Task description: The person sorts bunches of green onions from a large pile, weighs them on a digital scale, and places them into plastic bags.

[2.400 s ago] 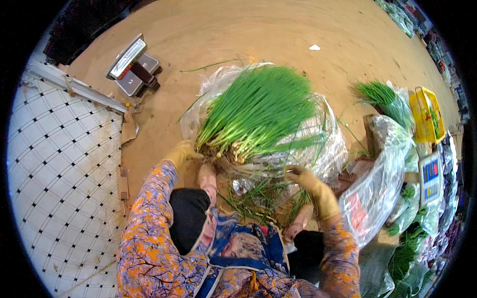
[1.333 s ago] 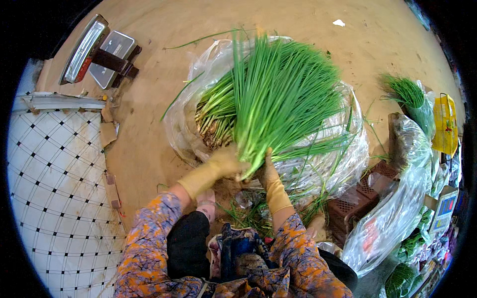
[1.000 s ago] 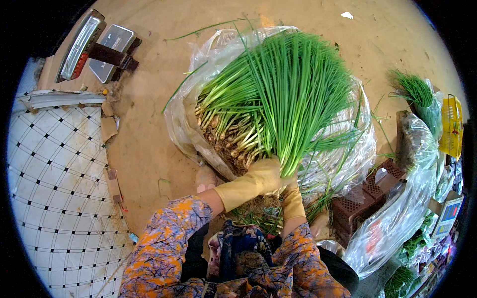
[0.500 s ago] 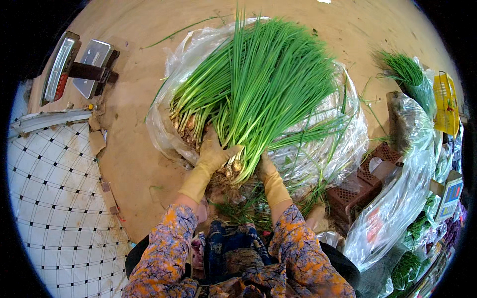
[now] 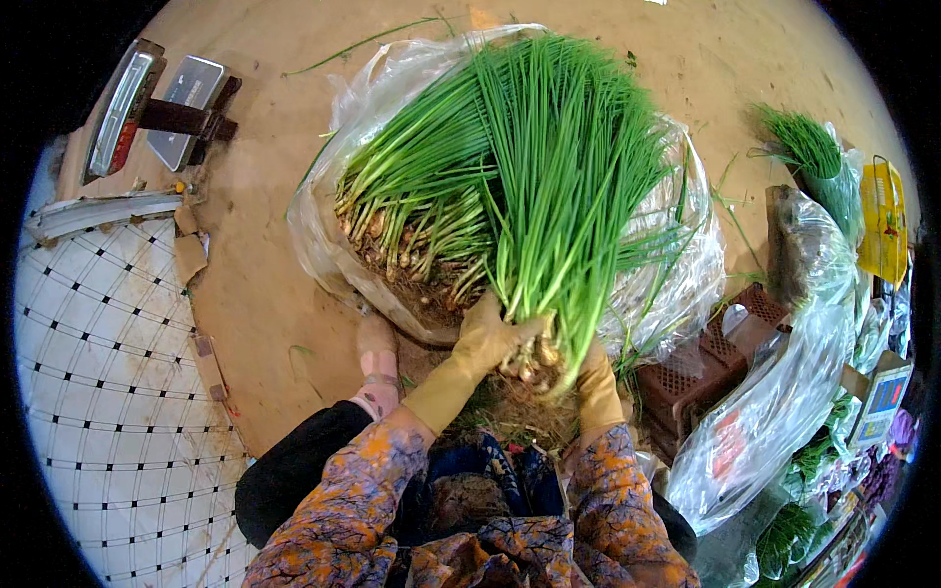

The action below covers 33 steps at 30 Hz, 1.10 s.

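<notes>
Both my hands wear yellow rubber gloves and clasp a thick bunch of green onions point(image 5: 564, 206) near its roots. My left hand point(image 5: 493, 336) wraps the bulb end from the left, thumb across the stalks. On the bunch's right side my right hand point(image 5: 596, 380) grips it, its fingers partly hidden behind the stalks. The pale, soil-covered bulbs point toward me and the leaves fan away. More green onions point(image 5: 417, 211) lie to the left in a pile, bulbs toward me, on a clear plastic sheet point(image 5: 319, 235).
A scale point(image 5: 181, 113) stands at the far left, beyond white tiles point(image 5: 118, 392). To the right are a brown plastic crate point(image 5: 701, 367), a long clear plastic bag point(image 5: 774, 412), a wrapped green bundle point(image 5: 818, 162) and a yellow basket point(image 5: 882, 220). My foot point(image 5: 377, 348) is left of my hands.
My hands have drawn the bunch toward me and to the right, away from the pile. The bulbs of the pile at left now show more fully.
</notes>
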Each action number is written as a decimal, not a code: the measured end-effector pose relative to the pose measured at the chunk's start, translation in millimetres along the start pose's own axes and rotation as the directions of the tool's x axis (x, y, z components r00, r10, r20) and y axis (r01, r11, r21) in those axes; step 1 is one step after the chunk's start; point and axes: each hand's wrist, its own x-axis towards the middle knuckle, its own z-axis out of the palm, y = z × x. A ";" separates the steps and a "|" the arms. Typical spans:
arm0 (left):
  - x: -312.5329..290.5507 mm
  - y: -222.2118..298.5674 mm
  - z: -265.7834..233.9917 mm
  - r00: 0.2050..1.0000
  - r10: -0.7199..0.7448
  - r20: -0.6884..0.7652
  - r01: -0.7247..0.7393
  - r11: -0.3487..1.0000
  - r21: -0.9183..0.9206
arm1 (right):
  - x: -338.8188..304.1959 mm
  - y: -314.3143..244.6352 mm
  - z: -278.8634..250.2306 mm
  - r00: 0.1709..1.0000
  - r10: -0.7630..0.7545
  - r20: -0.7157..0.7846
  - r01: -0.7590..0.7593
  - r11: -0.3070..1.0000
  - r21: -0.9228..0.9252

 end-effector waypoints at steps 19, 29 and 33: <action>26.0 0.1 -7.4 0.832 0.554 -0.019 -0.348 0.549 0.760 | 36.3 41.6 3.3 0.993 -0.109 -0.042 0.107 0.992 -0.062; -0.4 -7.8 -1.5 0.967 0.160 -0.198 -0.238 0.848 -0.474 | 32.1 37.7 -1.6 0.987 -0.155 -0.032 0.150 0.982 -0.116; -15.5 -30.6 -12.4 0.973 0.091 0.213 0.144 0.483 -0.864 | 31.7 39.2 3.5 0.997 -0.057 -0.051 0.051 0.991 -0.124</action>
